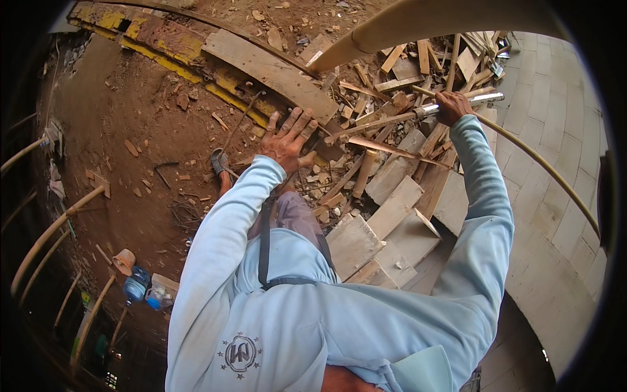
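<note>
My left hand (287,138) lies palm down with its fingers spread, at the near end of a weathered board (274,73). The board rests along a rusty beam with yellow paint (179,70). Off to the right, my right hand (452,108) is closed around a silver, rod-like tool (488,98) that shows on both sides of the fist. Its left end is thicker, like a hammer head, but I cannot make out its exact kind. A wooden stick (379,125) lies in line with that end; whether they touch is unclear.
Scrap wood (398,163) and rubble lie heaped between my hands. A thick bamboo pole (392,32) slants across the upper right, and a thin bent pole (542,163) passes behind my right hand. Grey paving (555,104) stretches right. Blue bottles (136,284) stand on the dirt at lower left.
</note>
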{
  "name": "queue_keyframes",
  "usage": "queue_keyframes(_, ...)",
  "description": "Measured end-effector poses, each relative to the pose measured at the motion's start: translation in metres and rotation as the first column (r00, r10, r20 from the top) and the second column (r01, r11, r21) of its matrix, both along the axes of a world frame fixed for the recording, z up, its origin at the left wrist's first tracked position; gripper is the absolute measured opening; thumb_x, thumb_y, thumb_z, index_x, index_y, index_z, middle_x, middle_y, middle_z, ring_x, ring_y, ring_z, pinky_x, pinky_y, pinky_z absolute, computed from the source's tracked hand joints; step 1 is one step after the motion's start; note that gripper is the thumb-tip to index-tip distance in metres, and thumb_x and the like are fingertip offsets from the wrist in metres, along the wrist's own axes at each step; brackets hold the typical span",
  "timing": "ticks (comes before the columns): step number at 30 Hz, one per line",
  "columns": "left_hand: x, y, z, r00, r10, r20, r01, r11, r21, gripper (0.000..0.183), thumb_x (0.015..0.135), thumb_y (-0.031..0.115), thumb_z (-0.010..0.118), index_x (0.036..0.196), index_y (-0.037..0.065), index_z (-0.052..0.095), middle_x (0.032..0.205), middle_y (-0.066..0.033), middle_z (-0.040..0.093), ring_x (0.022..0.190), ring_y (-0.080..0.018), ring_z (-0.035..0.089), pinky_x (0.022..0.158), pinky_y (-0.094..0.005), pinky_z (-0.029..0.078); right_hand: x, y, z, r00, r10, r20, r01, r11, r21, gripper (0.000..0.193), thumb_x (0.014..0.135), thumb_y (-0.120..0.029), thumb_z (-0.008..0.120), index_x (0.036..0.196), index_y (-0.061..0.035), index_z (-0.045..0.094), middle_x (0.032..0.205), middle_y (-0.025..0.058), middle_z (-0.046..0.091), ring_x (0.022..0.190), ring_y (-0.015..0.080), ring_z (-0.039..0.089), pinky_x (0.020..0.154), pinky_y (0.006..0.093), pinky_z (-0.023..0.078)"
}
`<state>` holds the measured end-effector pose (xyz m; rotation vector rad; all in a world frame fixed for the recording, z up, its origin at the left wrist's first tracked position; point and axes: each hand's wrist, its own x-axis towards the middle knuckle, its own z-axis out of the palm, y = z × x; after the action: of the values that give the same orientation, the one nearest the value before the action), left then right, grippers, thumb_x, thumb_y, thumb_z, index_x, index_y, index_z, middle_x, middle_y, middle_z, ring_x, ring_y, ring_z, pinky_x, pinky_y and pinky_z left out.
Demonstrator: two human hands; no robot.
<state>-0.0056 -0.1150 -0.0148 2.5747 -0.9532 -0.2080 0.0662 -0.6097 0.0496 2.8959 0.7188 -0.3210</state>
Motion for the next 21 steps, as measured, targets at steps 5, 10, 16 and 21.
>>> queue_keyframes(5, -0.001, 0.001, -0.008, 0.999, 0.023, 0.026, -0.022, 0.998, -0.062, 0.081, 0.075, 0.053, 0.071, 0.145, 0.019, 0.047, 0.158, -0.0037, 0.031, 0.147, -0.0212, 0.025, 0.12, -0.0525, 0.011, -0.021, 0.021, 0.006, 0.98, -0.152, 0.127, 0.162, 0.984, -0.073, 0.022, 0.072, -0.007, 0.062, 0.094, -0.0099, 0.061, 0.081, 0.0102, 0.068, 0.08, 0.0302, 0.067, 0.074, 0.0386, 0.05)
queue_keyframes(10, 0.001, 0.004, -0.016, 0.999, -0.002, 0.046, 0.006, 0.997, -0.081, 0.086, 0.073, 0.053, 0.073, 0.147, 0.02, 0.045, 0.158, -0.0058, 0.032, 0.147, -0.0234, 0.025, 0.12, -0.0509, 0.01, -0.041, 0.019, -0.025, 0.958, -0.283, 0.054, 0.286, 0.956, -0.065, 0.019, 0.071, -0.009, 0.066, 0.087, -0.0077, 0.056, 0.08, 0.0157, 0.067, 0.081, 0.0367, 0.067, 0.072, 0.0478, 0.053)
queue_keyframes(16, 0.004, 0.009, -0.023, 0.997, -0.033, 0.074, 0.043, 0.99, -0.135, 0.09, 0.07, 0.056, 0.076, 0.147, 0.02, 0.044, 0.158, -0.0064, 0.032, 0.149, -0.0221, 0.022, 0.12, -0.0514, 0.008, -0.056, 0.027, -0.014, 0.948, -0.318, 0.017, 0.317, 0.937, -0.149, 0.028, 0.068, -0.013, 0.073, 0.088, -0.0077, 0.055, 0.08, 0.0139, 0.067, 0.079, 0.0363, 0.067, 0.071, 0.0463, 0.053)
queue_keyframes(21, 0.005, 0.003, -0.03, 0.997, -0.046, 0.056, 0.057, 0.976, -0.212, 0.093, 0.067, 0.058, 0.078, 0.146, 0.021, 0.046, 0.157, -0.0054, 0.033, 0.149, -0.021, 0.021, 0.12, -0.0525, 0.007, -0.149, 0.01, -0.049, 0.835, -0.547, 0.065, 0.547, 0.812, -0.205, 0.025, 0.069, -0.022, 0.075, 0.084, -0.0123, 0.057, 0.078, 0.013, 0.067, 0.077, 0.0358, 0.067, 0.068, 0.0477, 0.052)
